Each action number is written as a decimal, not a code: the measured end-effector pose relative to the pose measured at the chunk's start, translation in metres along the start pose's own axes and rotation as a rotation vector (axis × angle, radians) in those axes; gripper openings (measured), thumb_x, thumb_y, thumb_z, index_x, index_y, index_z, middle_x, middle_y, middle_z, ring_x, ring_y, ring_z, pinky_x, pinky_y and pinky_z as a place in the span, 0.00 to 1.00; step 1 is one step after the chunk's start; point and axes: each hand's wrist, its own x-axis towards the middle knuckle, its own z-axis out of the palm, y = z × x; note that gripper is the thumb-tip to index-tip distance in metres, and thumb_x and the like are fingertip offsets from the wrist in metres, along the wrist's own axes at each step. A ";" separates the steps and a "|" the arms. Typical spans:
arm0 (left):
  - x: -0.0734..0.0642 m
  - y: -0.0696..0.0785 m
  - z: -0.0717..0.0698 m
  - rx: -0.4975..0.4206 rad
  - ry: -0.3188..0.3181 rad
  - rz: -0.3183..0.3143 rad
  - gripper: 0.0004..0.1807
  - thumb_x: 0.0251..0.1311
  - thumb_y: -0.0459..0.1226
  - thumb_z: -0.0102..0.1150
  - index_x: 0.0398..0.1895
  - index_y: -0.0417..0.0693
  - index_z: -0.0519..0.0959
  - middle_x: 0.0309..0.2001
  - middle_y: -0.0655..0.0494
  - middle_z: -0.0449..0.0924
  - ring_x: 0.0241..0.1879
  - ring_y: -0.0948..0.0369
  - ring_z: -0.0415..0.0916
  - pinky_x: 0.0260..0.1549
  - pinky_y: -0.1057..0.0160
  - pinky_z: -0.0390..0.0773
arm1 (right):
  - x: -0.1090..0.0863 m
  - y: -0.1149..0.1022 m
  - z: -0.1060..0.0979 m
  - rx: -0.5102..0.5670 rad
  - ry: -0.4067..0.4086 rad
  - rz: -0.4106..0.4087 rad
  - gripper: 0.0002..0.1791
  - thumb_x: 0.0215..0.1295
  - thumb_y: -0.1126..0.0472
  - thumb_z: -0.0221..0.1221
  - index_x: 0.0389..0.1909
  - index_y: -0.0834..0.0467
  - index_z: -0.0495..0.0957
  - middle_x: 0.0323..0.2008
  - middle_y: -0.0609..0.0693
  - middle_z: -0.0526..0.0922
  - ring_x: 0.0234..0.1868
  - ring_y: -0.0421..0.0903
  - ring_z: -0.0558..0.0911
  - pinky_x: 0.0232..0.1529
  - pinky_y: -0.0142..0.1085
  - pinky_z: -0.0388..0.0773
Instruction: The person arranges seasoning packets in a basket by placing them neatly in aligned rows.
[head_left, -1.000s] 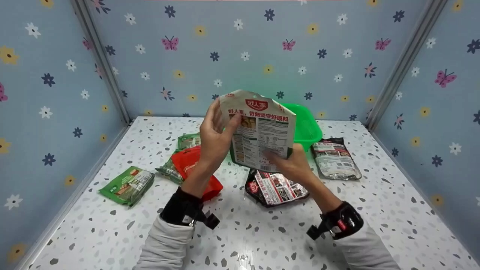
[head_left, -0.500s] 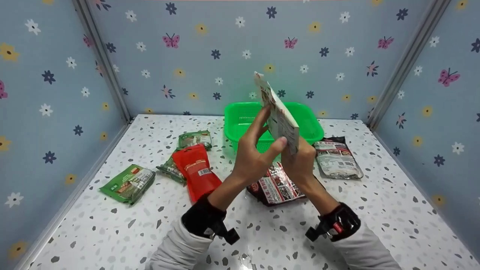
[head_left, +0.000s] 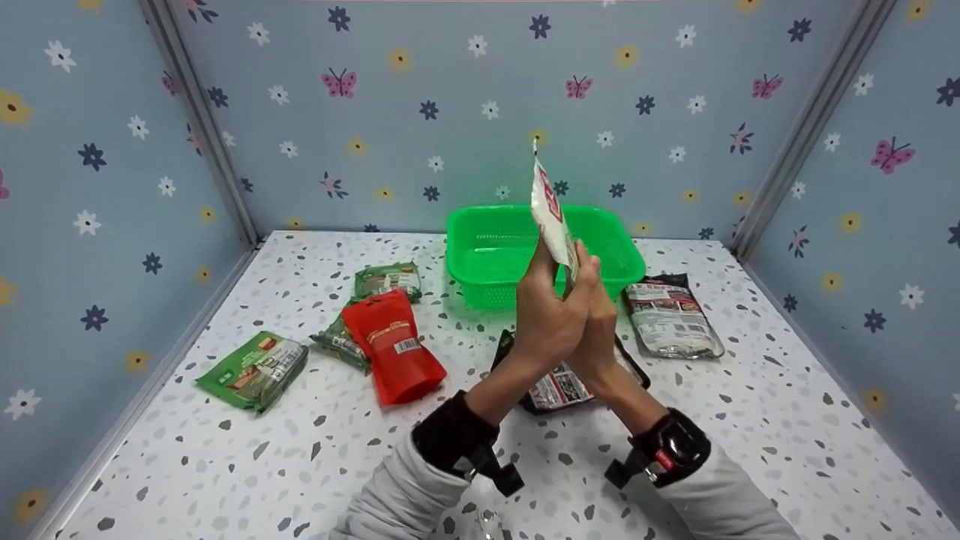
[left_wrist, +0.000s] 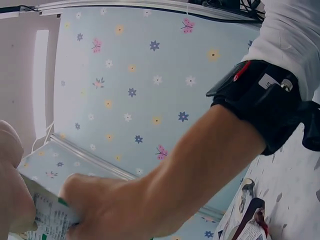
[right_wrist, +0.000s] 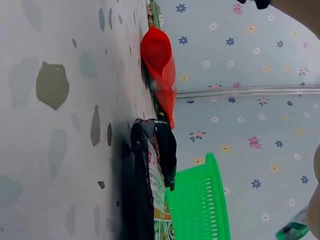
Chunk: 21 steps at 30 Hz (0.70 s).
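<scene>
Both hands hold a flat white food pouch [head_left: 552,214] with red print, upright and nearly edge-on to the head view, in front of the green basket [head_left: 491,296]. My left hand [head_left: 547,322] grips its lower left side, fingers behind it. My right hand [head_left: 600,322] holds the lower right side, close against the left hand. The left wrist view shows the pouch [left_wrist: 52,215] between the two hands, with printed text and green edging. In the right wrist view only a blurred white and green corner of the pouch [right_wrist: 295,227] shows at the right edge.
A dark pouch [head_left: 559,386] lies under the hands, partly hidden. Another dark-edged pouch [head_left: 673,319] is right of the basket. Left lie a red pouch [head_left: 397,349] on a green packet [head_left: 341,341], another green packet [head_left: 388,281] and a larger green packet [head_left: 255,371]. Patterned walls surround the table.
The pouch has turned from face-on to nearly edge-on. My left hand has moved right, close to the right hand, uncovering the red pouch and the basket.
</scene>
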 end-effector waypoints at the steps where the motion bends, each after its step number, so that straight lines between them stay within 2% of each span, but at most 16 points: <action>1: 0.000 0.000 0.003 -0.001 0.016 0.002 0.40 0.84 0.39 0.57 0.91 0.36 0.56 0.85 0.34 0.68 0.77 0.43 0.80 0.71 0.56 0.86 | -0.001 -0.002 0.000 0.052 -0.023 0.033 0.38 0.69 0.78 0.63 0.79 0.78 0.67 0.78 0.74 0.75 0.79 0.72 0.77 0.82 0.58 0.76; 6: 0.001 -0.002 0.007 0.010 0.115 0.004 0.28 0.87 0.36 0.52 0.80 0.27 0.71 0.73 0.30 0.82 0.71 0.41 0.86 0.67 0.55 0.89 | -0.007 -0.001 0.003 0.158 -0.064 0.057 0.42 0.69 0.78 0.61 0.83 0.77 0.59 0.84 0.76 0.63 0.86 0.75 0.65 0.92 0.55 0.61; 11: 0.002 -0.004 0.004 0.041 0.190 -0.007 0.23 0.88 0.37 0.52 0.69 0.25 0.80 0.62 0.31 0.90 0.60 0.44 0.92 0.54 0.56 0.94 | -0.010 -0.003 0.007 0.091 -0.064 -0.009 0.42 0.67 0.80 0.61 0.82 0.79 0.60 0.83 0.78 0.63 0.83 0.79 0.66 0.94 0.49 0.56; 14: 0.004 -0.005 0.002 0.056 0.210 -0.005 0.22 0.89 0.37 0.51 0.66 0.24 0.82 0.59 0.31 0.91 0.56 0.45 0.93 0.51 0.55 0.94 | -0.011 -0.003 0.009 0.046 -0.050 -0.037 0.44 0.64 0.80 0.64 0.81 0.81 0.60 0.82 0.78 0.65 0.83 0.78 0.67 0.94 0.46 0.56; 17: 0.005 -0.005 0.000 0.066 0.209 0.002 0.22 0.89 0.37 0.50 0.66 0.24 0.82 0.58 0.31 0.91 0.57 0.45 0.93 0.51 0.53 0.94 | -0.011 -0.003 0.009 0.043 -0.052 -0.042 0.46 0.62 0.80 0.66 0.81 0.81 0.59 0.83 0.78 0.64 0.84 0.77 0.67 0.94 0.47 0.55; 21: 0.008 -0.005 -0.003 0.060 0.183 -0.001 0.22 0.89 0.36 0.50 0.66 0.24 0.82 0.59 0.32 0.91 0.59 0.44 0.92 0.55 0.47 0.94 | -0.009 -0.003 0.007 0.061 -0.088 -0.025 0.48 0.64 0.79 0.67 0.83 0.80 0.56 0.85 0.76 0.62 0.86 0.76 0.64 0.94 0.51 0.56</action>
